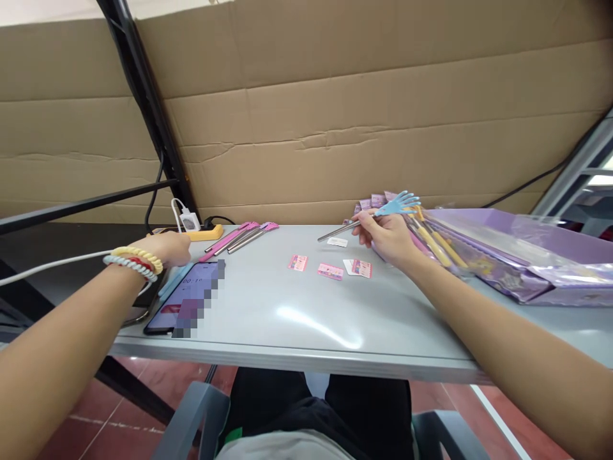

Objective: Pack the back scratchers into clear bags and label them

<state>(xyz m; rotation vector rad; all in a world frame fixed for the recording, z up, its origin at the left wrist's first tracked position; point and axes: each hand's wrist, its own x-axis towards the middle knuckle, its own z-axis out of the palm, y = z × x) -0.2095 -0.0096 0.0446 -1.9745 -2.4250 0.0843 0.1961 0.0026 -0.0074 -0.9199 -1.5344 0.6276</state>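
A back scratcher (354,225) with a light-blue hand-shaped head and a thin metal rod is held in my right hand (380,236), its head pointing up and right. The thumb and fingers close around the rod just below the head. My left hand (172,248) reaches to the far left of the table, right above a light-blue strip (175,281) beside the phone. Its fingers point down and away, mostly hidden, so a grip does not show. Pink-headed back scratchers (244,236) with metal rods lie right of that hand.
A phone (196,297) lies at the left edge. Behind it is a yellow power strip (205,232) with a white charger (190,221). Several small pink cards (330,272) lie mid-table. A purple box (527,281) and plastic-wrapped yellow scratchers (438,246) fill the right. Cardboard (306,128) stands behind.
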